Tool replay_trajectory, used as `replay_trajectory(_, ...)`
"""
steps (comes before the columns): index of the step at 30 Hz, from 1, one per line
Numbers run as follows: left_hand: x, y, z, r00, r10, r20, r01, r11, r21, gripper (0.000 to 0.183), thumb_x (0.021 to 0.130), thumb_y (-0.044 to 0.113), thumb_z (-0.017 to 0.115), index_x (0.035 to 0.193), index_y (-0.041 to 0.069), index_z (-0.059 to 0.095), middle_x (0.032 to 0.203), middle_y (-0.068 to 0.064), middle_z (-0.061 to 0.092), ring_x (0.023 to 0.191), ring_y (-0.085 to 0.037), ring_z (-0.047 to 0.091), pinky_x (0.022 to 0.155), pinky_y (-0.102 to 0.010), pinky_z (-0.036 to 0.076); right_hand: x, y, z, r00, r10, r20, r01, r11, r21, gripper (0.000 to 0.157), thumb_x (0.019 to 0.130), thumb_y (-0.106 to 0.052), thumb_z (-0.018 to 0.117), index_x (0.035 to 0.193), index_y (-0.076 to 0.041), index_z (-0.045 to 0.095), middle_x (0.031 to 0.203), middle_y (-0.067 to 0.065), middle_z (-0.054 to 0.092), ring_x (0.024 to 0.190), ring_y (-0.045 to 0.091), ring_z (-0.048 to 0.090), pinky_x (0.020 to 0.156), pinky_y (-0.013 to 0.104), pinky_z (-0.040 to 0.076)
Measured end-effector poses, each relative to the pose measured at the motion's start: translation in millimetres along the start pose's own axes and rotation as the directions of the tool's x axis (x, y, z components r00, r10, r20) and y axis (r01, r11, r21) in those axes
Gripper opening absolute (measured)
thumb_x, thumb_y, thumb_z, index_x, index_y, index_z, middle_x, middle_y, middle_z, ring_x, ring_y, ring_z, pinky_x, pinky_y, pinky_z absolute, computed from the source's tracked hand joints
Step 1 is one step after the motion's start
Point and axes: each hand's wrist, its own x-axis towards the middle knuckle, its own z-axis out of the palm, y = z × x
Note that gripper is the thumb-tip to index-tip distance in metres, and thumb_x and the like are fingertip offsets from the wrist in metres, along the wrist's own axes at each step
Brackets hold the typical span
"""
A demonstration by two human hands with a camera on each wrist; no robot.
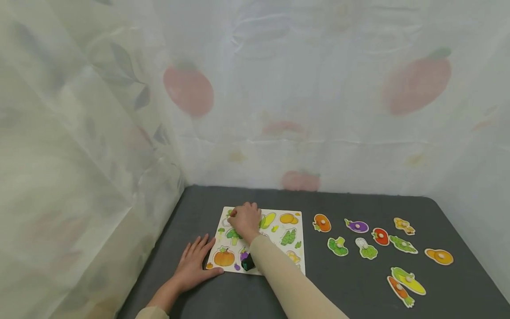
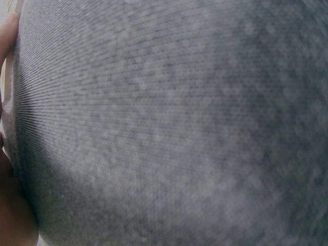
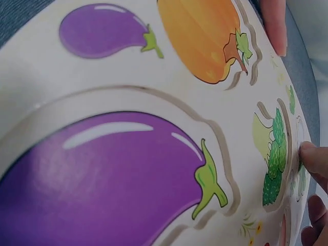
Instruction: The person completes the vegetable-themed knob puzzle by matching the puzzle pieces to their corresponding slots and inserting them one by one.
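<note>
A white wooden vegetable puzzle board [image 1: 255, 212] lies on the dark table, with printed slots such as a pumpkin [image 1: 224, 257] and an eggplant [image 3: 107, 179]. Across it reaches my right hand [image 1: 246, 221], which grips the board near its far left corner. In the right wrist view its thumb [image 3: 313, 156] lies on the printed face, and curled fingers [image 3: 313, 218] show at the far edge. My left hand [image 1: 192, 268] has its fingers spread along the board's near left corner, fingertips right at the edge. The left wrist view shows mostly dark cloth and part of that hand.
Several knobbed puzzle pieces lie to the right: pumpkin [image 1: 322, 223], eggplant [image 1: 356, 226], tomato [image 1: 380, 237], broccoli [image 1: 338, 247], bok choy [image 1: 367, 251], corn [image 1: 412, 283] and carrot [image 1: 398, 290]. White printed curtains [image 1: 338, 102] enclose the table [image 1: 338, 292] behind and at both sides.
</note>
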Motion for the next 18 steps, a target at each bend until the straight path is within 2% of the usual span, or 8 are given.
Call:
replay_trajectory(9,-0.3,3.7,2.6,0.999,0.017,-0.032,-0.017,1.000,-0.014,0.108,0.078,0.076,0.071,0.162,0.018,0.036,0.167,-0.015,0.025,0.154,-0.041,0.013,0.121,-0.062,0.002,-5.2,-0.9,-11.6,0.999,-0.025,0.033,0.027,0.997,-0.065,0.015,0.092,-0.043,0.075,0.098,-0.030,0.082,0.099,-0.002,0.062,0.097,0.024,0.047,0.086,0.044,0.039)
replay_trajectory(13,-1.8,1.7,2.4,0.998,0.022,-0.057,-0.023,0.999,-0.026,0.107,0.078,0.073,0.074,0.161,0.017,0.037,0.166,-0.016,0.026,0.154,-0.041,0.014,0.120,-0.063,0.002,-4.6,-0.3,-12.4,0.996,-0.061,0.060,0.066,0.995,-0.080,0.022,0.093,-0.045,0.072,0.107,-0.030,0.082,0.105,-0.001,0.064,0.099,0.024,0.047,0.086,0.043,0.039)
replay_trajectory(18,-0.2,-1.7,1.1,0.999,0.013,-0.032,-0.014,1.000,-0.012,0.108,0.079,0.075,0.072,0.162,0.017,0.034,0.167,-0.016,0.024,0.154,-0.041,0.012,0.120,-0.063,0.000,-4.2,2.8,-25.0,0.993,-0.100,0.059,0.103,0.993,-0.053,0.031,0.095,-0.045,0.070,0.120,-0.028,0.078,0.112,0.002,0.065,0.099,0.024,0.047,0.084,0.041,0.040)
